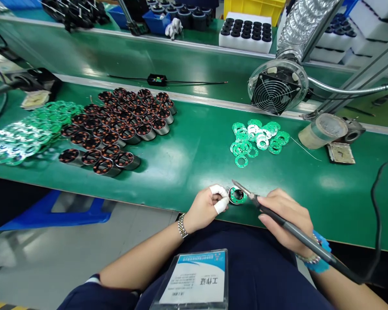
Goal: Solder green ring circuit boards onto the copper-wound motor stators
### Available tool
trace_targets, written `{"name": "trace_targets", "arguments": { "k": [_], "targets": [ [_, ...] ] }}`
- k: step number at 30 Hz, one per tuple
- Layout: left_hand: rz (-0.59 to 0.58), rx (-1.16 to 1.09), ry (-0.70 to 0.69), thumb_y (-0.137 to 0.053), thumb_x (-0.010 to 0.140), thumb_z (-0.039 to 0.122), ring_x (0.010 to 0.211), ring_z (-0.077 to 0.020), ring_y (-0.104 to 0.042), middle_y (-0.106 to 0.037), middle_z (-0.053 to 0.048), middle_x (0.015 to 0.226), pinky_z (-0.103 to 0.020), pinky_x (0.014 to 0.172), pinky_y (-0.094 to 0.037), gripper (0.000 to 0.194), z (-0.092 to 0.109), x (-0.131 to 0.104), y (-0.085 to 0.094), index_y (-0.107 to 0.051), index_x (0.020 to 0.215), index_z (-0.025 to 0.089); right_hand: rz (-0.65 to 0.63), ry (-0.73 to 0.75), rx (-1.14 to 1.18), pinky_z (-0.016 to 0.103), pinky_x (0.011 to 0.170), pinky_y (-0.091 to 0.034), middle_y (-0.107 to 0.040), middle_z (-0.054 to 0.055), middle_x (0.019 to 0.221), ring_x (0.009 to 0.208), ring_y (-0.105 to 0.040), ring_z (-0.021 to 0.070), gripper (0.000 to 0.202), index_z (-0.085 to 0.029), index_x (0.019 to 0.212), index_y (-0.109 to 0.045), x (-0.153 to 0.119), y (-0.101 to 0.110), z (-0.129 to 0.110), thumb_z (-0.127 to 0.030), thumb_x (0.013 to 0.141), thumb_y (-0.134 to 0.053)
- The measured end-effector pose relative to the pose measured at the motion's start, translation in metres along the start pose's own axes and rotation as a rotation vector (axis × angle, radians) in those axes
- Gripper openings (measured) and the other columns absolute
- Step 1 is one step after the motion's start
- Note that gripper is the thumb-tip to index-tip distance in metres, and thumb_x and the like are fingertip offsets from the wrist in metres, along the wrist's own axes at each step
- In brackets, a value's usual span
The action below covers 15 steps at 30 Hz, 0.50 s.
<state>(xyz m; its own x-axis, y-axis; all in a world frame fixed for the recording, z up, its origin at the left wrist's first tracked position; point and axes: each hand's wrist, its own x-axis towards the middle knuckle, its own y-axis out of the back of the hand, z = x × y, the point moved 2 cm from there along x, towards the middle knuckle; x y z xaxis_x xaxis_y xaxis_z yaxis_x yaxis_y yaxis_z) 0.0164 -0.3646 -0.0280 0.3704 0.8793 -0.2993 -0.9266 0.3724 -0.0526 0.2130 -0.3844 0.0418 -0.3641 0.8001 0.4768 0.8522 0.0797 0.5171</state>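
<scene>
My right hand is closed around a soldering iron. Its metal tip points left, over the far edge of a motor stator topped with a green ring board. Thumb and index finger of my left hand, both wrapped in white tape, are pinched together at the left side of that stator. Whatever lies between those fingertips is too small to make out. Beyond the hands, loose green ring boards lie in a pile on the green bench.
Many copper-wound stators stand at left, beside stacked green board panels. A fan with a duct, a cloudy cup and a sponge tray are at right. The iron's cable hangs at far right.
</scene>
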Motion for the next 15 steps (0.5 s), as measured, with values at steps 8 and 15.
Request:
{"name": "trace_targets", "arguments": {
  "k": [8, 15],
  "targets": [
    [0.074, 0.086, -0.054, -0.059, 0.070, 0.022, 0.059, -0.0110, -0.057, -0.054, 0.000, 0.068, -0.023, 0.056, -0.049, 0.012, 0.0013, -0.0008, -0.0034, -0.049, 0.071, 0.016, -0.118, -0.022, 0.015, 0.031, 0.057, -0.046, -0.056, 0.003, 0.060, 0.059, -0.052, 0.0153, 0.024, -0.017, 0.095, -0.065, -0.0014, 0.0022, -0.0061, -0.009, 0.075, -0.054],
    [0.119, 0.228, -0.155, -0.055, 0.071, 0.019, 0.058, -0.0102, -0.054, -0.052, -0.001, 0.070, -0.023, 0.056, -0.049, 0.008, 0.0039, -0.0023, -0.0045, -0.049, 0.068, 0.016, -0.125, 0.001, 0.007, 0.031, 0.057, -0.046, -0.056, 0.003, 0.060, 0.060, -0.052, 0.0153, 0.025, -0.014, 0.094, -0.065, -0.0017, 0.0004, -0.0058, -0.006, 0.072, -0.055]
  ]
}}
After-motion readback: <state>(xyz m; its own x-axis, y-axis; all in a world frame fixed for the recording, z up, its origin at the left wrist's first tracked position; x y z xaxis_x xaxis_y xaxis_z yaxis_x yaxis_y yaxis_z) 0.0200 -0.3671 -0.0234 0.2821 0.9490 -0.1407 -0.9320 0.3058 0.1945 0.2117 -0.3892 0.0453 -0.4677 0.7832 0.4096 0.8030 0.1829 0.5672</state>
